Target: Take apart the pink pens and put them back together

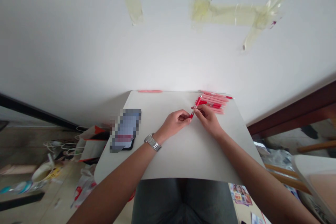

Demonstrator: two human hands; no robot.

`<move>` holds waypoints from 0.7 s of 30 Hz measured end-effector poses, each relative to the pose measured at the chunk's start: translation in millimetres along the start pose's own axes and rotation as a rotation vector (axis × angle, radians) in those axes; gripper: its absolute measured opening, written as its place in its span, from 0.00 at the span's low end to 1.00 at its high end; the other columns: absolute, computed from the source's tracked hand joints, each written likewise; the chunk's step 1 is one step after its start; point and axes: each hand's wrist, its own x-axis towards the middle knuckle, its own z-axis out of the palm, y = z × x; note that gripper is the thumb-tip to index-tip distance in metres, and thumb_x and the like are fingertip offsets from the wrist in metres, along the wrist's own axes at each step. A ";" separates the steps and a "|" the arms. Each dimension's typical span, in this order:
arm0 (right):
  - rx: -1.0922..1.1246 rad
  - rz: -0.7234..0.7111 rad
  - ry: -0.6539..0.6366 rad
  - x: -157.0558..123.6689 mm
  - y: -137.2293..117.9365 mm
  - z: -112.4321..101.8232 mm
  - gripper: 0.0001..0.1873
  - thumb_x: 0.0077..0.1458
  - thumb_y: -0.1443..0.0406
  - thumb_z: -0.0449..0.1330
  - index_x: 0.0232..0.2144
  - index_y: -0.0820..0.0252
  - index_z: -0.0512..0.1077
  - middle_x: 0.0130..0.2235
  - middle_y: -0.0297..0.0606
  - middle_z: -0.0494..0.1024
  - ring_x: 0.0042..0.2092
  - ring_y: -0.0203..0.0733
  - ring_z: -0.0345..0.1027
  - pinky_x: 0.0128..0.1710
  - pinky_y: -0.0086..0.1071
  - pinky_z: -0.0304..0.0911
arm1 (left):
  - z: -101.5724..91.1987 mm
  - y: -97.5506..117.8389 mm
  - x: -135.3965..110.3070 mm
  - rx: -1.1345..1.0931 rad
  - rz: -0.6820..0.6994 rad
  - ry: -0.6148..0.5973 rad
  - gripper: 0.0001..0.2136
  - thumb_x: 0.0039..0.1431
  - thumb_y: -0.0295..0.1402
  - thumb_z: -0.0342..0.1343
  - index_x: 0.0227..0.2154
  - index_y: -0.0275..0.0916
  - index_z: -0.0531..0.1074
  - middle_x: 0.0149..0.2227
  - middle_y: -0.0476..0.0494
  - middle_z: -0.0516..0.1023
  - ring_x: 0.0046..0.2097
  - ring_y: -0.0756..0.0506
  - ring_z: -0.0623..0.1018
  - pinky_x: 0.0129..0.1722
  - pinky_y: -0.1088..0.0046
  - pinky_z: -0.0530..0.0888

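A red-and-clear pen [195, 106] is held just above the bench [168, 161], its long axis slanting, upper end away from the person and slightly right. The left hand [176, 121] pinches its lower red end; the right hand [209, 119] pinches it around the middle. Just beyond the right hand lies a row of pens [215, 99], any print too small to read. A lone pink stick [150, 91] lies along the far edge, before the wall [157, 49]. Left, a phone [127, 126] is pixelated, its screen unreadable.
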 end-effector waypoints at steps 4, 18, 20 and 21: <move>0.035 0.044 0.008 -2.1 1.1 4.4 0.26 0.66 0.41 0.59 0.37 0.58 0.74 0.35 0.38 0.79 0.33 0.40 0.68 0.34 0.34 0.63 | 1.9 -1.1 -1.0 0.019 -0.004 0.002 0.11 0.62 0.42 0.67 0.38 0.40 0.79 0.39 0.42 0.84 0.41 0.44 0.83 0.44 0.67 0.78; 0.051 0.073 -0.193 4.0 -16.4 1.9 0.24 0.70 0.43 0.56 0.35 0.55 0.68 0.31 0.36 0.78 0.29 0.39 0.70 0.32 0.35 0.65 | -13.7 -9.1 8.7 -0.504 -0.032 0.374 0.18 0.60 0.47 0.70 0.44 0.39 0.82 0.40 0.41 0.82 0.43 0.45 0.83 0.55 0.58 0.79; -0.038 0.044 -0.235 4.1 -19.2 1.3 0.21 0.71 0.46 0.55 0.36 0.56 0.68 0.30 0.35 0.76 0.28 0.38 0.67 0.31 0.35 0.62 | -14.2 -8.9 8.6 -0.519 -0.020 0.379 0.18 0.61 0.48 0.69 0.46 0.40 0.82 0.42 0.41 0.83 0.45 0.45 0.83 0.57 0.58 0.79; -0.085 0.021 -0.248 4.0 -20.0 0.9 0.20 0.71 0.47 0.55 0.36 0.56 0.68 0.30 0.34 0.75 0.28 0.38 0.65 0.31 0.35 0.61 | -14.4 -8.9 8.5 -0.526 -0.016 0.375 0.19 0.61 0.48 0.69 0.47 0.40 0.83 0.43 0.40 0.83 0.45 0.45 0.83 0.58 0.59 0.79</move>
